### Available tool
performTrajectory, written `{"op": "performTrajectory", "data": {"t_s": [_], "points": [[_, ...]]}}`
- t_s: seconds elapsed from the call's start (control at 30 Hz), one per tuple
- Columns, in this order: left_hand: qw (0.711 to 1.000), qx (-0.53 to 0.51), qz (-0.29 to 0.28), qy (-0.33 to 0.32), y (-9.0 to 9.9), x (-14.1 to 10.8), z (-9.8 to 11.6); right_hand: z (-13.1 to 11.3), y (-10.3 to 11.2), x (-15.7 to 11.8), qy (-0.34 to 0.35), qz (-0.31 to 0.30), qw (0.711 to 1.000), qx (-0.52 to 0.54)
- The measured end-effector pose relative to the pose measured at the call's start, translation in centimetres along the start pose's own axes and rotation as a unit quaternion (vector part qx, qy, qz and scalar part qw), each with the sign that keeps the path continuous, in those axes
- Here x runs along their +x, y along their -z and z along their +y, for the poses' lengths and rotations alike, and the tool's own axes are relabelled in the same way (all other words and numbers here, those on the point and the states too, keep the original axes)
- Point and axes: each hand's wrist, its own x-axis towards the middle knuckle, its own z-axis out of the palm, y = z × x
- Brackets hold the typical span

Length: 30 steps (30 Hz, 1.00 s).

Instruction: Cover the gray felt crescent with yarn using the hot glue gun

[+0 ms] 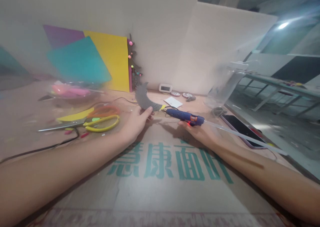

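In the middle, my left hand pinches a grey curved, fringed piece between thumb and fingers. A small yellow tip shows at that piece's right end. My right hand is closed around the underside of a blue glue gun, whose nozzle points left and touches or nearly touches the yellow tip. A long translucent glue stick sticks out of the gun's back, and a red light glows on its body.
Yellow-handled scissors, orange-handled scissors and a clear bowl of pink items lie left. Coloured sheets lean on the wall. A phone and clear container are right. A white timer stands behind; a dark cable runs left.
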Motion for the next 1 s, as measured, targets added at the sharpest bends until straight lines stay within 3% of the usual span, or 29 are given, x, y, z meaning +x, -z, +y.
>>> {"op": "performTrajectory", "data": {"t_s": [0.17,0.6,0.83,1.0], "points": [[1.0,-0.001,-0.002,0.001,-0.02,-0.03,-0.07,0.13,-0.15,-0.06,-0.017,0.006,1.0,-0.017],[1.0,0.01,-0.015,-0.009,0.12,-0.08,-0.16,-0.56,0.13,-0.09,-0.029,-0.026,0.998,0.057],[1.0,0.01,-0.011,-0.01,0.08,0.01,-0.27,-0.25,-0.17,-0.21,-0.088,-0.019,0.996,0.025],[1.0,0.012,-0.014,-0.017,0.05,-0.16,-0.18,-0.52,0.13,-0.25,-0.062,-0.026,0.997,0.033]]}}
